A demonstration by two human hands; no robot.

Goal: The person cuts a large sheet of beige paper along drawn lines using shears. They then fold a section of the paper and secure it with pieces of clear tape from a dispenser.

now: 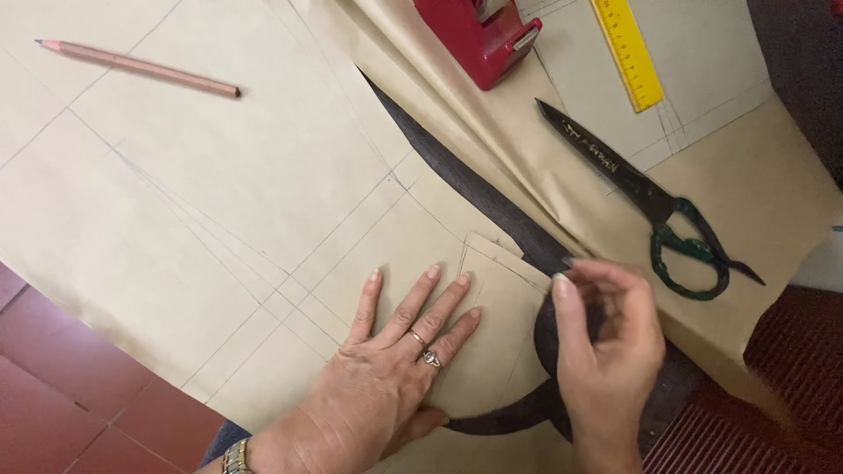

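left hand (pixel 386 369) lies flat, fingers spread, on tan pattern paper (pixel 219 193) at lower centre; right hand (pixel 606 351) pinches its cut edge. one pencil (pixel 140 68) upper left, one red tape dispenser (pixel 479 35), one yellow ruler (pixel 628 53), one pair of scissors (pixel 650 202) right.

You get even, warm, diffuse light, no glare. Soft shadow sits under your left hand (pixel 386 369). Your right hand (pixel 606 351) is motion-blurred at 5 o'clock. Brown paper (pixel 219 193) is sharp; the 1 o'clock corner goes dark.
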